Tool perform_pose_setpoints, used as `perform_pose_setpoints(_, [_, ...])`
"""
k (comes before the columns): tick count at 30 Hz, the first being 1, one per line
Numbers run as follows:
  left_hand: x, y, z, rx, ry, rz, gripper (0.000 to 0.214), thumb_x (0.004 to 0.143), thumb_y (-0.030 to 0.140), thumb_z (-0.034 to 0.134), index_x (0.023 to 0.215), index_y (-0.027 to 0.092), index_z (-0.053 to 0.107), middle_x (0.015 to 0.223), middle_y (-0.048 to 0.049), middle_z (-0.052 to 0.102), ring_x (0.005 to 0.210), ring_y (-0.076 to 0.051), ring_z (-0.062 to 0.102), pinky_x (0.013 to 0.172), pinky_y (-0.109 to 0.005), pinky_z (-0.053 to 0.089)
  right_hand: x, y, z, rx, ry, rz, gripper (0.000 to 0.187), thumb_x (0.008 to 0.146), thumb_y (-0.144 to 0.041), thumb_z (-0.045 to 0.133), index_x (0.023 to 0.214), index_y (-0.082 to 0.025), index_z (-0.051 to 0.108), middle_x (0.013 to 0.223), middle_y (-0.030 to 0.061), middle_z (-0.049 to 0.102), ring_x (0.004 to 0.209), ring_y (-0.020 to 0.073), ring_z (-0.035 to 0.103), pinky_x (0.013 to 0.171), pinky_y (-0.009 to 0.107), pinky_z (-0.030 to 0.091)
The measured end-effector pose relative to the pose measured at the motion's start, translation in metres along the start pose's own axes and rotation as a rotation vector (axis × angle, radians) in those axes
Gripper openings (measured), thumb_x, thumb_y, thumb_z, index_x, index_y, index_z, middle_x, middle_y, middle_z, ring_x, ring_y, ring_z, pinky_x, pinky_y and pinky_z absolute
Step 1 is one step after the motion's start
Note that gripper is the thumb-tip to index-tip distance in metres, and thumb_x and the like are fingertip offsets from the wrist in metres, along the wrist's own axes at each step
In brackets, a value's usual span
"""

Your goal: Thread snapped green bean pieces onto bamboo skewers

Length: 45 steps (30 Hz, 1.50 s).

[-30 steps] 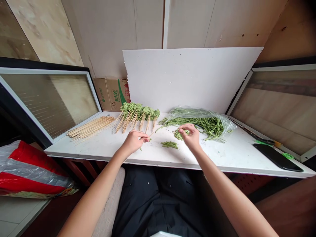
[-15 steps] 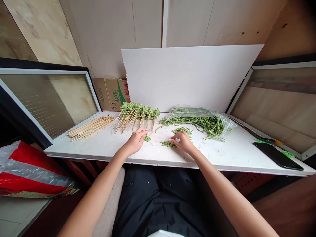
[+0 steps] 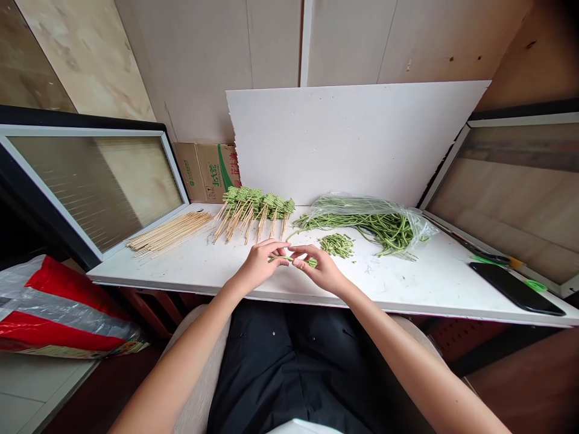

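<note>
Cut green bean pieces (image 3: 281,258) lie between my two hands, which meet fingertip to fingertip over the front of the table. My left hand (image 3: 262,265) is closed on them with fingers bent. My right hand (image 3: 322,272) pinches at their other end with thumb and fingers. More cut pieces show through the gap in the right hand; whether they are held or lie on the table I cannot tell. Just behind that hand is a loose pile of cut beans (image 3: 337,245). Any skewer inside the hands is hidden.
Finished bean skewers (image 3: 256,208) are stacked behind my left hand, with bare bamboo skewers (image 3: 169,232) to their left. Long beans (image 3: 384,226) lie in a clear plastic bag at the back right. A black phone (image 3: 515,288) rests near the right edge. A cardboard box (image 3: 205,172) stands behind.
My right hand has moved left from the row of cut beans to meet my left hand, which has shifted slightly right. The view has shifted a little.
</note>
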<state>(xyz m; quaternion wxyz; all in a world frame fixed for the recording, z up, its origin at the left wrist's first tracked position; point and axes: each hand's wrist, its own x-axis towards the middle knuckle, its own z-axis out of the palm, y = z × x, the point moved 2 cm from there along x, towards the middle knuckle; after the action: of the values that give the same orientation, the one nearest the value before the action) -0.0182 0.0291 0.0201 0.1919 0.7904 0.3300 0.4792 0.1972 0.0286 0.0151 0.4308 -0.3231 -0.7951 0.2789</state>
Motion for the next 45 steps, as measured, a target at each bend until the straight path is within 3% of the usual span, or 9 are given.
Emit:
perform_pose_setpoints(6, [0.000,0.004,0.003,-0.112,0.021,-0.070,0.039,0.087,0.032,0.086,0.123,0.019,0.078,0.103,-0.0085,0.073,0.091,-0.020,0.073,0.087,-0.035,0.065,0.000,0.000,0.002,-0.001,0.125,-0.024,0.026,0.096,-0.048,0.075,0.112,-0.028,0.082,0.105,0.0079,0.080,0.099,0.0262,0.069,0.082,0.039,0.055])
perform_pose_setpoints(9, [0.001,0.007,-0.001,-0.058,0.011,-0.102,0.027,0.088,0.034,0.084,0.110,0.018,0.081,0.101,-0.0093,0.077,0.089,-0.021,0.074,0.086,-0.035,0.063,0.000,-0.002,-0.004,-0.066,0.174,-0.076,0.024,0.098,-0.048,0.072,0.108,-0.028,0.082,0.098,0.0079,0.079,0.098,0.0274,0.066,0.081,0.041,0.054])
perform_pose_setpoints(13, [0.001,0.012,-0.003,-0.080,-0.016,-0.145,0.017,0.092,0.032,0.080,0.100,0.018,0.082,0.092,-0.0078,0.081,0.082,-0.021,0.075,0.081,-0.033,0.061,-0.002,-0.009,-0.004,-0.130,0.177,-0.170,0.022,0.098,-0.047,0.074,0.108,-0.028,0.081,0.094,0.0076,0.078,0.099,0.0281,0.065,0.089,0.044,0.052])
perform_pose_setpoints(20, [0.000,0.018,0.002,-0.227,-0.096,-0.277,0.021,0.087,0.036,0.083,0.092,0.016,0.083,0.087,-0.0086,0.081,0.082,-0.022,0.077,0.082,-0.033,0.061,-0.002,-0.014,-0.002,-0.170,0.200,-0.266,0.009,0.099,-0.035,0.074,0.096,-0.027,0.077,0.088,0.0059,0.074,0.095,0.0272,0.059,0.089,0.043,0.048])
perform_pose_setpoints(25, [0.000,0.023,0.008,-0.240,-0.132,-0.304,0.019,0.088,0.034,0.081,0.083,0.015,0.081,0.083,-0.0085,0.081,0.082,-0.022,0.076,0.085,-0.033,0.060,-0.003,-0.017,0.000,-0.187,0.216,-0.300,0.014,0.100,-0.023,0.066,0.089,-0.025,0.074,0.084,0.0065,0.071,0.098,0.0280,0.056,0.092,0.045,0.047])
perform_pose_setpoints(34, [-0.002,0.003,0.018,-0.461,-0.092,-0.292,0.039,0.081,0.050,0.088,0.085,0.013,0.077,0.076,-0.0116,0.079,0.075,-0.025,0.080,0.078,-0.038,0.065,-0.004,0.002,0.014,0.111,0.319,-0.022,0.015,0.088,-0.039,0.078,0.080,-0.026,0.078,0.083,0.0068,0.075,0.098,0.0304,0.062,0.095,0.047,0.049])
perform_pose_setpoints(45, [-0.002,-0.017,0.018,-0.447,-0.042,-0.325,0.040,0.077,0.049,0.091,0.084,0.012,0.077,0.072,-0.0102,0.078,0.069,-0.024,0.078,0.075,-0.037,0.065,0.011,0.021,0.012,0.183,0.404,0.214,0.025,0.078,-0.049,0.081,0.074,-0.025,0.079,0.086,0.0087,0.078,0.102,0.0321,0.067,0.097,0.050,0.051])
